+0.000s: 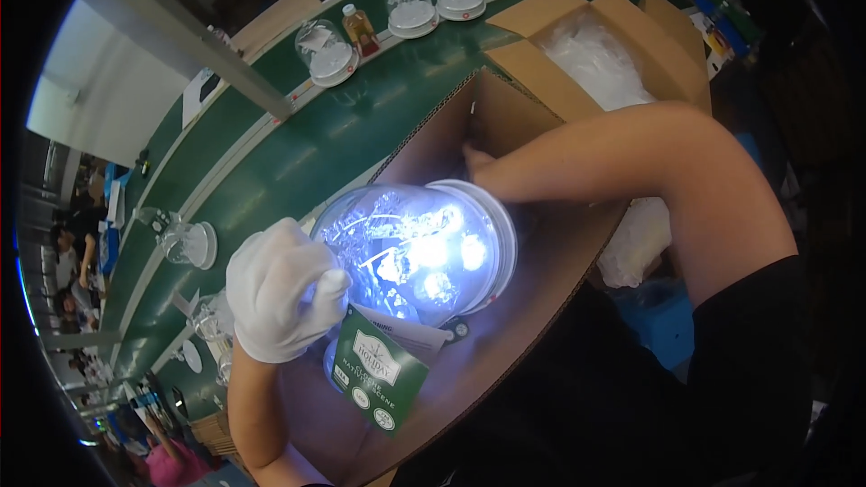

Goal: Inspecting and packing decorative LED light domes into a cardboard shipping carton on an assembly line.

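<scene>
- Left hand (275,293), in a white glove, is clenched round the lit glass dome (415,248), held over the open brown carton (505,343).
- Right hand (475,160) reaches into the carton; its grip cannot be told.
- 3 domes (327,52) wait along the green belt's (298,153) far edge; the held dome isn't packed yet.

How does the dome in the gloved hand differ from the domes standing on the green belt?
The held dome is lit, glowing blue-white; the belt domes look unlit. The held dome is tipped on its side, gripped by the gloved left hand; the belt domes stand upright on their bases, untouched. A green tag hangs by the held dome; I see none on the belt domes. All are clear glass-like domes on round bases.
</scene>
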Available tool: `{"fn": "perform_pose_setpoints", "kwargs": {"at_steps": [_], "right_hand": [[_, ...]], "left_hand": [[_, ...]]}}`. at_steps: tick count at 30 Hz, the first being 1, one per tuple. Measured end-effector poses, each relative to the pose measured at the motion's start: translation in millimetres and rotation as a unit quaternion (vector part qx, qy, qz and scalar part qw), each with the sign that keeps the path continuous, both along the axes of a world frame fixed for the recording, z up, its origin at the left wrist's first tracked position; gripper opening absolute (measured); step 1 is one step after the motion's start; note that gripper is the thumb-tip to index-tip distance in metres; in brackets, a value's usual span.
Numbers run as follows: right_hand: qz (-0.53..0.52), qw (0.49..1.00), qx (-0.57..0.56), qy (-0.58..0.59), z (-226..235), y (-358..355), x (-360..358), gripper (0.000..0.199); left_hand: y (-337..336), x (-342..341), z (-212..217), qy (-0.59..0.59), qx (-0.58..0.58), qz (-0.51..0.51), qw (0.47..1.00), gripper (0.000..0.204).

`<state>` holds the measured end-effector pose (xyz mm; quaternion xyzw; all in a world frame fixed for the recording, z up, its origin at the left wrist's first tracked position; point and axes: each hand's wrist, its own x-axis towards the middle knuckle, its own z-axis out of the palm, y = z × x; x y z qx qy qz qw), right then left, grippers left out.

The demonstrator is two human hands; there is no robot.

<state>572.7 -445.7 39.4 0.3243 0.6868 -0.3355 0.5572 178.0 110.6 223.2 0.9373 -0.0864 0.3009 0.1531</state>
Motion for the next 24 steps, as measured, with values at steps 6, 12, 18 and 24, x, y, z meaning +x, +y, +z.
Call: {"fn": "perform_pose_setpoints", "kwargs": {"at_steps": [6,12,18,24], "right_hand": [[-0.007,0.999,-0.009,-0.038,19.2,293.6,-145.3,0.051],[0.016,0.997,-0.039,-0.065,20.2,389.7,-168.8,0.052],[0.054,0.994,-0.043,-0.081,26.4,385.0,-149.2,0.052],[0.076,0.995,0.038,-0.061,99.1,389.1,-155.0,0.045]], "left_hand": [[8.0,25.2,-6.9,0.024,0.027,-0.05,0.998,0.017],[4.6,44.7,-29.9,0.075,0.086,-0.057,0.992,0.022],[-6.9,73.4,-54.8,0.131,0.138,-0.103,0.976,0.017],[-15.4,76.9,-79.4,0.164,0.148,-0.14,0.965,0.012]]}}
